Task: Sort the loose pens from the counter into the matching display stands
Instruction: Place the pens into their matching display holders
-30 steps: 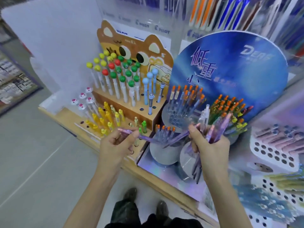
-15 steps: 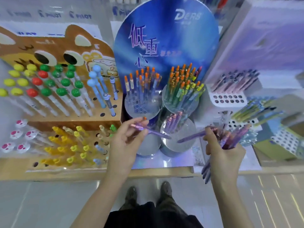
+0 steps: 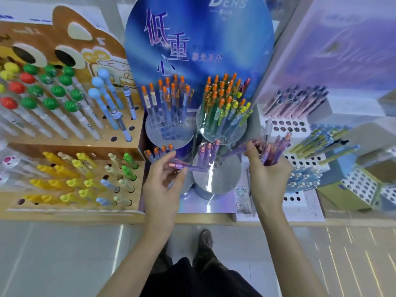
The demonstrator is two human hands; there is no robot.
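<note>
My left hand (image 3: pixel 164 185) pinches a single purple pen (image 3: pixel 190 167), held level just left of the front round silver stand (image 3: pixel 216 179). A few purple pens (image 3: pixel 209 150) stand in that holder. My right hand (image 3: pixel 265 174) grips a bundle of purple and pink pens (image 3: pixel 273 150), their tops fanning up to the right of the same stand. Behind are two more round stands: one with blue, orange-capped pens (image 3: pixel 167 106), one with green and yellow pens (image 3: pixel 227 108). All belong to the blue display (image 3: pixel 199 39).
A brown cat-faced stand (image 3: pixel 70 129) with ball-topped and yellow pens fills the left. White perforated stands (image 3: pixel 287 125) with pink and green pens sit on the right. The counter's front edge (image 3: pixel 192 219) runs below my hands, with floor and my shoes beneath.
The view has swung from the cat-faced stand toward the blue display and closer in. Both hands kept their pens and now sit on either side of the front round stand.
</note>
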